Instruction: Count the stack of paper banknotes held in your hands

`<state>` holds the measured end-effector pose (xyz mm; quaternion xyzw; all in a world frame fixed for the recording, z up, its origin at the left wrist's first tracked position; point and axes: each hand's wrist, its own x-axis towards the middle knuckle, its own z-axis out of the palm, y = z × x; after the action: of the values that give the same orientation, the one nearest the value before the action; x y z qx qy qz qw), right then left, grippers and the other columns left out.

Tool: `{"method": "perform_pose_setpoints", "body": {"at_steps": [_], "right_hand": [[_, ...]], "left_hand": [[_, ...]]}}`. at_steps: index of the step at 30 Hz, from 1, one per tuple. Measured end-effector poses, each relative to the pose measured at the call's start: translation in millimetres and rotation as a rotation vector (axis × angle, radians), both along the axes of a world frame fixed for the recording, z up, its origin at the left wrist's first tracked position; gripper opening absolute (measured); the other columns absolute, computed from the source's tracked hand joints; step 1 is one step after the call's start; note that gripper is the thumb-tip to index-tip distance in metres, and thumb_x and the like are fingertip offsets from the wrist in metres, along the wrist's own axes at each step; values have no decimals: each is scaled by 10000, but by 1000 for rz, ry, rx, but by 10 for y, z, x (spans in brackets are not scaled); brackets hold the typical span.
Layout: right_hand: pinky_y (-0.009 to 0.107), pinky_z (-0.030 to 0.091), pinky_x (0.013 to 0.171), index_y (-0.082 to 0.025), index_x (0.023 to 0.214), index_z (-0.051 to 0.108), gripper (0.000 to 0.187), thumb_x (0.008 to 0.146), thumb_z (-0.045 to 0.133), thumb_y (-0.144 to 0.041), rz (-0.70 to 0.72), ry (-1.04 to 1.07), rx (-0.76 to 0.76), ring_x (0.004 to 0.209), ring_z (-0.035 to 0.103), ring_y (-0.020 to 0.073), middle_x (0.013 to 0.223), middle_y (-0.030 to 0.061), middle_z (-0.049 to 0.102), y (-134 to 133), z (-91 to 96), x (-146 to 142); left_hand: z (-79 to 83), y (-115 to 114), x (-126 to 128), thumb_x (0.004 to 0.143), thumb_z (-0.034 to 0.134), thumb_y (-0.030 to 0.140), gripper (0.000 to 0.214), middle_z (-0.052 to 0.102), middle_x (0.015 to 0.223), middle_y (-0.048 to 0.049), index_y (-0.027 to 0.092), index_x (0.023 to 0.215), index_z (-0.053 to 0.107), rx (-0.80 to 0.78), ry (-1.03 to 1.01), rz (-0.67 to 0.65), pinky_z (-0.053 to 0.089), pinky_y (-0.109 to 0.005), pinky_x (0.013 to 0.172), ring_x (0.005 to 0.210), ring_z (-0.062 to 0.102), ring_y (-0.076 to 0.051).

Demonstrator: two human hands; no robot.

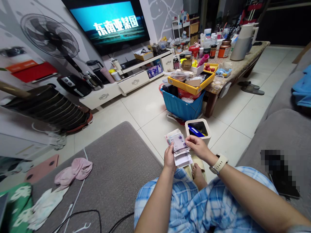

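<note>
Above my lap, my left hand (170,158) is closed around a thick stack of banknotes (179,142), thumb on top. The notes fan out in layers, with pale purple ones uppermost and one sticking out at the lower end. My right hand (198,147) wears a pale-strapped watch (219,163) at the wrist. Its thumb and forefinger pinch the right edge of the upper notes; how many lie between them I cannot tell. Just beyond the hands stands a cream square bin (206,139) with a blue packet (195,131) inside.
A blue basket (183,106) carries a yellow tray (194,86) of odds and ends. Right of it stands a cluttered coffee table (225,69). A grey ottoman (116,168) with cables and cloths lies left; a phone-like dark object (283,176) rests on the sofa at right.
</note>
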<state>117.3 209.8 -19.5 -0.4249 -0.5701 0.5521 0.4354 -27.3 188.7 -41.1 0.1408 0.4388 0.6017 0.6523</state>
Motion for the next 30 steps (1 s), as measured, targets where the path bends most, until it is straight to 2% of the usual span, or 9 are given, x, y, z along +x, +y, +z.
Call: {"method": "perform_pose_setpoints", "body": {"at_steps": [16, 30], "right_hand": [[234, 306, 538, -166, 731, 552, 247, 781, 585, -406, 32, 82, -37, 572, 394, 101, 631, -24, 474, -8, -5, -8], [234, 308, 538, -163, 764, 569, 225, 797, 582, -385, 52, 112, -39, 562, 407, 96, 639, -22, 505, -13, 42, -4]], "left_hand": [[74, -21, 9, 701, 668, 380, 368, 714, 873, -106, 94, 932, 664, -23, -2, -1, 474, -396, 860, 880, 664, -273], [9, 4, -1, 697, 673, 381, 388, 710, 892, -115, 89, 952, 661, -5, -12, -13, 480, -390, 835, 858, 665, -268]]}}
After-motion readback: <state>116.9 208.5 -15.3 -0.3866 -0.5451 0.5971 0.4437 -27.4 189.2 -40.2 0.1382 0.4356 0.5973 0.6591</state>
